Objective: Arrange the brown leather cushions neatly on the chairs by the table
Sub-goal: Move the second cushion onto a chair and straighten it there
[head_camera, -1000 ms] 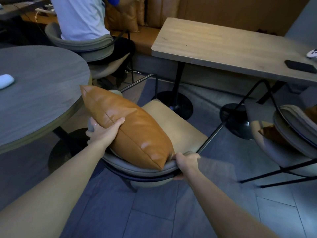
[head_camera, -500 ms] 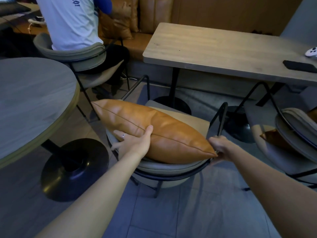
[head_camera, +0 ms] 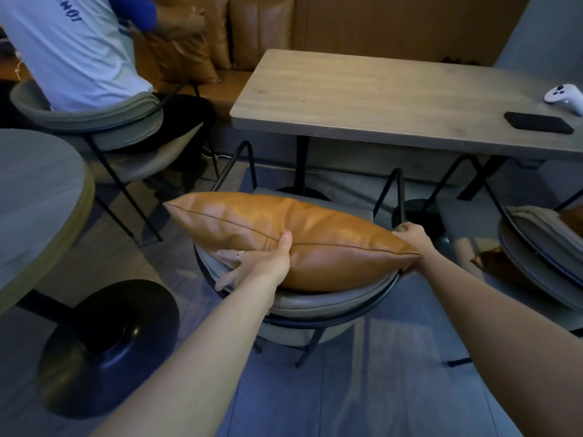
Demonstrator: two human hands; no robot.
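A brown leather cushion stands on its long edge against the curved grey backrest of the chair in front of me. My left hand grips the cushion's near side, thumb on top along the seam. My right hand is closed at the cushion's right corner, where the black chair frame rises; whether it holds the corner or the frame is unclear. The chair faces the rectangular wooden table. A second chair at the right edge holds another brown cushion.
A person in a white shirt sits on a chair at the back left, handling brown cushions on a bench. A round table with a black base is at my left. A phone and a white controller lie on the wooden table.
The cushion has turned from leaning diagonally to lying level along the backrest. My right hand has gone from the backrest's edge to the cushion's right corner. The chair has swung to face the wooden table.
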